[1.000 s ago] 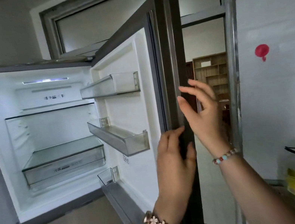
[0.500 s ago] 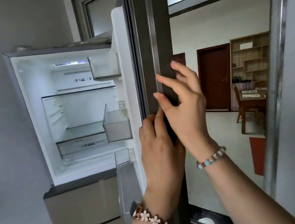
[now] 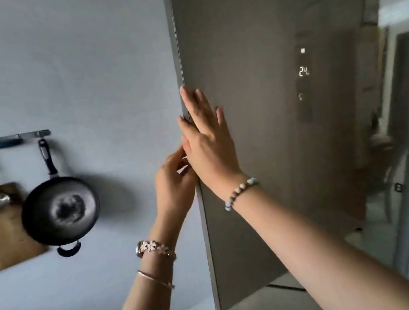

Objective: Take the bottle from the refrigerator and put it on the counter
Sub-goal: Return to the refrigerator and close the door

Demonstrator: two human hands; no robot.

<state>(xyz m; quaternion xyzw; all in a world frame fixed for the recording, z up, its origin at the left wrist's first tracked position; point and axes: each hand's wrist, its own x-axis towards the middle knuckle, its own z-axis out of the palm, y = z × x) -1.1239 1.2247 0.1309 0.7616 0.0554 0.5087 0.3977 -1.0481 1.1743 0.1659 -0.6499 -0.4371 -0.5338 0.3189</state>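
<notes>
Right hand [image 3: 210, 148] lies flat and wide on the refrigerator door [image 3: 259, 117]; left hand [image 3: 173, 185], curled and empty beside it, touches the door's edge. No bottle shows; likely closing up.

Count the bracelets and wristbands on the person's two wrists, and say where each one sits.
3. The beaded bracelet circles the right wrist. The flower-link band sits on the left wrist, and the thin bangle lies just below it on the left forearm. Undersides of both wrists are hidden.
</notes>
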